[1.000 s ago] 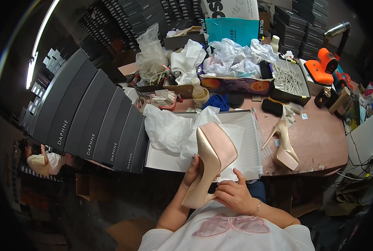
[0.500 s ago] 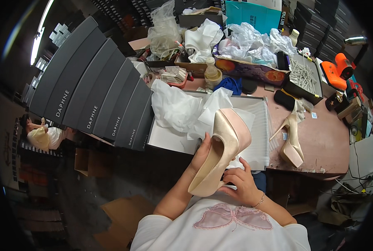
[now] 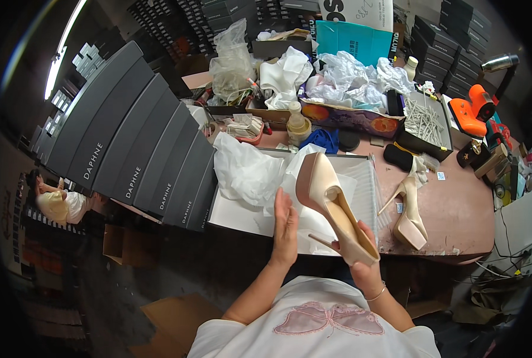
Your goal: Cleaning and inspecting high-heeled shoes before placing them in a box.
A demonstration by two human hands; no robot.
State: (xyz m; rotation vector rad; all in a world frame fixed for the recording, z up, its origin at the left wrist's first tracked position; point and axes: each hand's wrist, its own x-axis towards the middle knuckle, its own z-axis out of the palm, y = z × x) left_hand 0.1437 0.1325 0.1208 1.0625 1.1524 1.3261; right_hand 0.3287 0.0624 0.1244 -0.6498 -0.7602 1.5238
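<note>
Gripped in the right hand (image 3: 366, 269), a cream high-heeled shoe (image 3: 331, 206) was held up over the near edge of the worktop (image 3: 457, 209), its toe pointing far and up and its thin heel spiking toward the left. That grip was clenched around the shoe's back part. The left hand (image 3: 285, 230) stood released, fingers straight and flat, just left of the shoe and apart from it. The shoe looked glossy and pale, with a thick platform sole.

Behind the hands lay an open white shoe box (image 3: 236, 216) holding crumpled white tissue paper (image 3: 248, 173). To the right, a matching second shoe (image 3: 410, 218) stood upright on the worktop. Farther off, a dark tray (image 3: 424, 143) held pale sticks, and a printed carton (image 3: 352, 117) was heaped with more crumpled wrapping. On the left, a row of dark shoe boxes (image 3: 129, 143) leaned together.
</note>
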